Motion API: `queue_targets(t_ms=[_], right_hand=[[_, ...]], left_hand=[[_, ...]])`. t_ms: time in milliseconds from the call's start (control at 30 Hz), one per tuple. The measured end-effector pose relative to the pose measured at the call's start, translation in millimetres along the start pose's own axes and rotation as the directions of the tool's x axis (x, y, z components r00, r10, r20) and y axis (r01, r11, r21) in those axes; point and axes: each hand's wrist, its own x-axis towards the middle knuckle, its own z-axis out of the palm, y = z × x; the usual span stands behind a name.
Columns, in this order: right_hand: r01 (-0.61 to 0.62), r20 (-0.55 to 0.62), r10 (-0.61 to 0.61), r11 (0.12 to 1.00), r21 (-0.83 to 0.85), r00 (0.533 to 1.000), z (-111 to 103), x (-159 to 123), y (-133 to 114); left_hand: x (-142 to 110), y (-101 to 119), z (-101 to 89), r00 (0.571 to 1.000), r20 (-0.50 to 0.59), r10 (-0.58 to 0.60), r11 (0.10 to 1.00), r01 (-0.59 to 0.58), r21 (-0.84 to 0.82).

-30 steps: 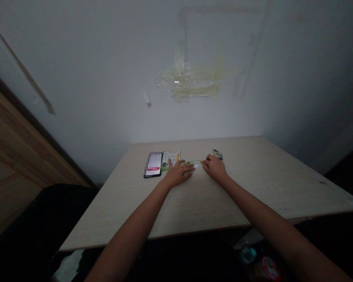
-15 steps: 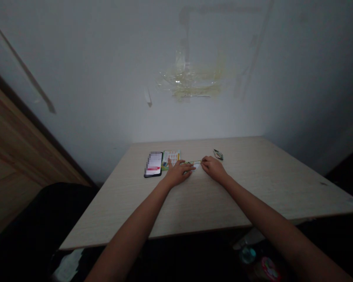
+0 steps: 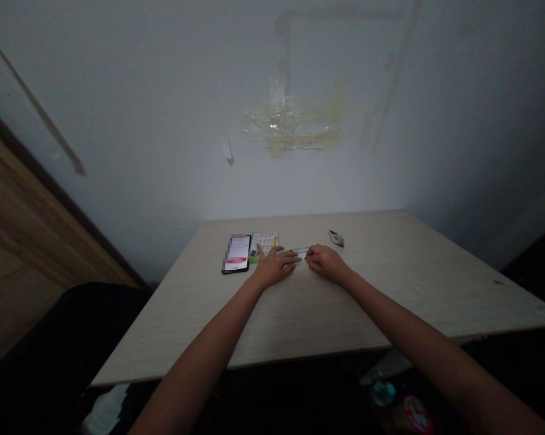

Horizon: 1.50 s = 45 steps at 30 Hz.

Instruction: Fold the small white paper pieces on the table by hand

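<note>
My left hand lies flat with fingers spread. It presses on a narrow strip of printed paper with green and yellow edging. At the right end of that strip my right hand pinches the paper between thumb and fingers. A printed sheet or booklet with rows of small pictures sits just beyond my left thumb, partly covered by the hand. Beside it, a phone with a lit screen rests on the table. Much of the strip is hidden under my left fingers.
A small folded dark-and-green piece lies on the table beyond my right hand. A wall with peeling clear tape rises behind the table. Below its front edge are a bottle with a teal cap and a red-lidded container.
My right hand has shifted slightly left along the strip, closer to my left fingers. My left hand stays in almost the same place.
</note>
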Motion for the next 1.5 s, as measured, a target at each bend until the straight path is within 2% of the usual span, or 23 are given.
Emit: queue_targets(t_ms=[533, 833, 1067, 1500], right_hand=[[0.127, -0.032, -0.125, 0.985, 0.113, 0.992, 1, -1, -10], [0.140, -0.066, -0.131, 0.979, 0.147, 0.989, 1, -3, -9], [0.076, -0.085, -0.067, 0.992, 0.102, 0.994, 3, -5, -8], [-0.109, -0.024, 0.107, 0.989, -0.099, 0.994, -3, -3, -12]], left_hand=[[0, -2, 1.9, 1.000, -0.001, -0.002, 1.000, 0.002, 0.012], [0, -2, 1.9, 1.000, -0.002, -0.001, 1.000, 0.001, 0.016], [0, -3, 1.7, 1.000, 0.013, 0.000, 1.000, 0.000, -0.015], [0, -4, 2.2, 1.000, 0.024, 0.002, 1.000, -0.002, 0.005]])
